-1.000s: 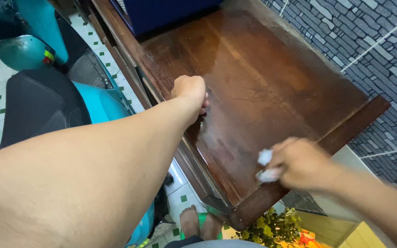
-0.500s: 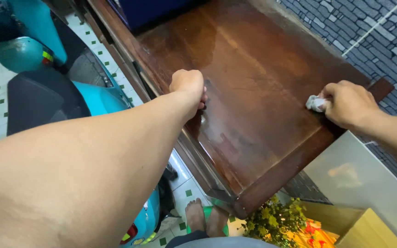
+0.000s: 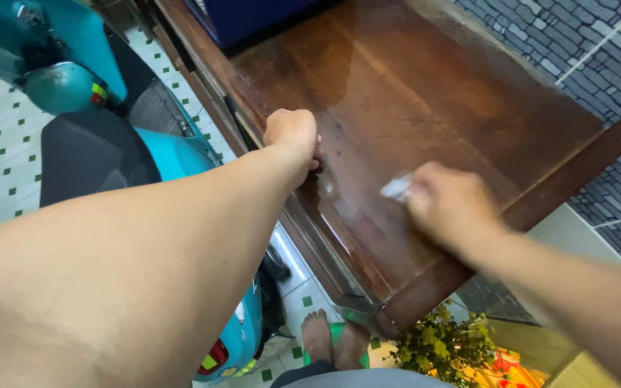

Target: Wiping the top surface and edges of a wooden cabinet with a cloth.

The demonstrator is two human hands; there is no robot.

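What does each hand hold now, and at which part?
The right hand holds a small white wad, its tip sticking out past the fingers. The left hand grips the raised edge of the wooden top.

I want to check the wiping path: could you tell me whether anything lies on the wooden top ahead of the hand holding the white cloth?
Nothing visible does: the right hand presses the white cloth on bare wooden top; the left hand grips the far edge.

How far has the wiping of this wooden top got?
Done: the wooden top already shines wet in its middle. In hand: the right hand presses a white wad near the front, blurred; the left hand braces the left edge. Left: dark specks beside the left hand.
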